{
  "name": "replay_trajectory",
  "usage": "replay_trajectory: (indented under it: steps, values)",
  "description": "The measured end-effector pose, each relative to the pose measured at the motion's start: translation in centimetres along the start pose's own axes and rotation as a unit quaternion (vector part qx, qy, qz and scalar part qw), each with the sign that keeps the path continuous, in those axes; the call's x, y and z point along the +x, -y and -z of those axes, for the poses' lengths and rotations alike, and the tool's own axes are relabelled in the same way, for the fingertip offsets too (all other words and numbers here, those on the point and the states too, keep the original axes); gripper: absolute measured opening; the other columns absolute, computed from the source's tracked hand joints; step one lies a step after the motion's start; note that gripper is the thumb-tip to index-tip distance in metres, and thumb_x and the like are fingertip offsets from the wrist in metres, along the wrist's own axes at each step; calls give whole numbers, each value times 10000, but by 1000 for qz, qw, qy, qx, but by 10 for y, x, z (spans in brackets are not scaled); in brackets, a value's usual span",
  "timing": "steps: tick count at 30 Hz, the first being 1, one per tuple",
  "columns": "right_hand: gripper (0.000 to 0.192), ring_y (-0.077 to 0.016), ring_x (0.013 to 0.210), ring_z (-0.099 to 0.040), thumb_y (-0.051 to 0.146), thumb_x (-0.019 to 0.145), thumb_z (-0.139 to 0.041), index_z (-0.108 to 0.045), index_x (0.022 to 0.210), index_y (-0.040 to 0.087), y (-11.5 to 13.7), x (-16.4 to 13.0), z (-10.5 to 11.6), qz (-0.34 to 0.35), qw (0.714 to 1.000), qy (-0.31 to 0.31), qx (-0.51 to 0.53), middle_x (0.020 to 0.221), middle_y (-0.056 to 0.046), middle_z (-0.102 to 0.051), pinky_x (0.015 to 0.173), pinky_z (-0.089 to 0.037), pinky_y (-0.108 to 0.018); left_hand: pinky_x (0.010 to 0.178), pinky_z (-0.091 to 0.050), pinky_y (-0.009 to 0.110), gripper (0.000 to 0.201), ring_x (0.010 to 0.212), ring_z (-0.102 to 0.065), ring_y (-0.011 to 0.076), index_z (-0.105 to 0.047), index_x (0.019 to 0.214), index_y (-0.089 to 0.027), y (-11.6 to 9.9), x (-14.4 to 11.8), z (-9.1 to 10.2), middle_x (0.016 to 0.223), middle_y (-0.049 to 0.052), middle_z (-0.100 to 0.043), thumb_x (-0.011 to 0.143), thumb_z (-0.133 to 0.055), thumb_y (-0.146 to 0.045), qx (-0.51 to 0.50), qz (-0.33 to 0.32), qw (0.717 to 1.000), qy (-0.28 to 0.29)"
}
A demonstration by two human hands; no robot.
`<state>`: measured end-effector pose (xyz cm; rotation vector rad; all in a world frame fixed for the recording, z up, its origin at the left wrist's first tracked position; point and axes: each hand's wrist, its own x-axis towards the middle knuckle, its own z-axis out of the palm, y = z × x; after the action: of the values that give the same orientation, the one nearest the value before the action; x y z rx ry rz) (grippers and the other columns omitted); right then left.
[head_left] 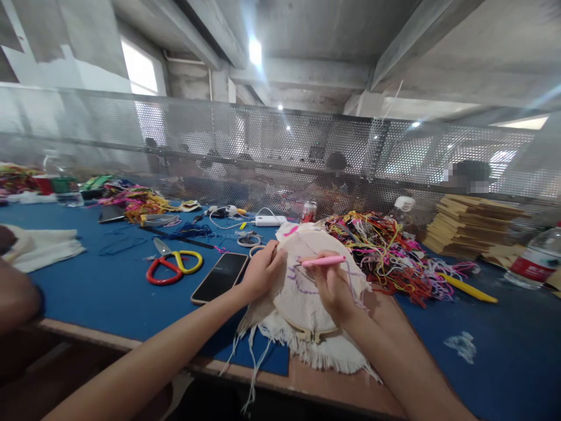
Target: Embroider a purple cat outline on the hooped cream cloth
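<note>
Cream fabric with frayed edges is stretched in an embroidery hoop [310, 334], tilted up in front of me at the table's edge. My left hand [265, 269] is closed on the hoop's left rim. In my right hand [333, 287] is a pink punch needle [325, 261], held like a pen with its tip at the fabric [302, 313]. A curved line of purple stitches [302, 286] shows on the cloth below the tip. Left of the hoop lie a dark-screened phone [220, 278] and scissors [174, 264] with red and yellow handles.
Tangled coloured yarn [377, 245] lies right of the hoop, near a yellow punch needle [468, 287]. Stacked brown paper [475, 225], a bottle [538, 257] and a can [309, 211] stand behind. A white power bank [269, 221] lies ahead. Another person's arm [17, 295] is at left.
</note>
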<state>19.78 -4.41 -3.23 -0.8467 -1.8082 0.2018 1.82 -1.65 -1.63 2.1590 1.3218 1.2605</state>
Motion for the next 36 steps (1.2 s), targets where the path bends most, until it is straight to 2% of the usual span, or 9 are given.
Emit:
replay_trajectory:
  steps: [3, 7, 12, 14, 21, 30, 36]
  values:
    - [113, -178, 907, -604, 270, 921, -371, -430, 993, 205, -1, 2, 2, 7, 1000, 1, 6, 987, -89, -607, 742, -490, -320, 639, -353, 260, 247, 645, -474, 143, -486, 844, -181, 0, 0, 0, 677, -10, -516, 884, -333, -371, 4, 5, 1000, 1]
    - [135, -177, 832, -603, 296, 916, -383, -462, 953, 193, 2, 5, 1, 20, 998, -5, -59, 940, -84, -591, 705, -478, -308, 643, -359, 262, 257, 648, -478, 146, -487, 857, -182, 1, 1, 0, 683, -7, -525, 883, -325, -379, 16, 7, 1000, 2]
    - [141, -188, 794, -591, 278, 903, -410, -523, 917, 195, 8, 6, -7, 47, 981, 50, -179, 890, -73, -613, 709, -448, -310, 650, -361, 266, 266, 645, -483, 149, -479, 838, -178, 3, 1, 0, 677, -8, -519, 879, -325, -391, 29, 7, 1000, 4]
    - [127, -192, 778, -592, 275, 890, -438, -538, 896, 197, 9, 6, -10, 45, 978, 60, -197, 873, -70, -625, 700, -447, -310, 655, -362, 268, 273, 649, -485, 151, -485, 853, -177, 5, 2, -1, 682, -8, -522, 878, -324, -396, 29, 11, 1000, 4]
    - [177, -196, 800, -628, 349, 903, -390, -447, 948, 188, 2, 4, -6, -20, 997, -17, -75, 880, -94, -628, 693, -487, -311, 660, -368, 269, 271, 654, -480, 150, -482, 839, -182, 6, 3, -2, 681, -6, -521, 875, -323, -398, 27, 10, 1000, 6]
    - [185, -180, 751, -643, 355, 909, -382, -395, 989, 188, -3, 5, -3, -49, 998, -23, -15, 882, -95, -623, 670, -520, -324, 673, -376, 276, 272, 694, -496, 160, -498, 882, -183, 4, 1, -1, 731, 9, -552, 876, -325, -393, 21, 15, 1000, 3]
    - [191, -147, 681, -613, 359, 861, -480, -545, 927, 192, -2, 11, 5, -44, 998, 25, -38, 890, -67, -635, 573, -498, -258, 655, -355, 260, 279, 684, -497, 151, -504, 931, -176, -3, -2, 3, 725, -1, -541, 890, -328, -389, 8, -11, 1000, -12]
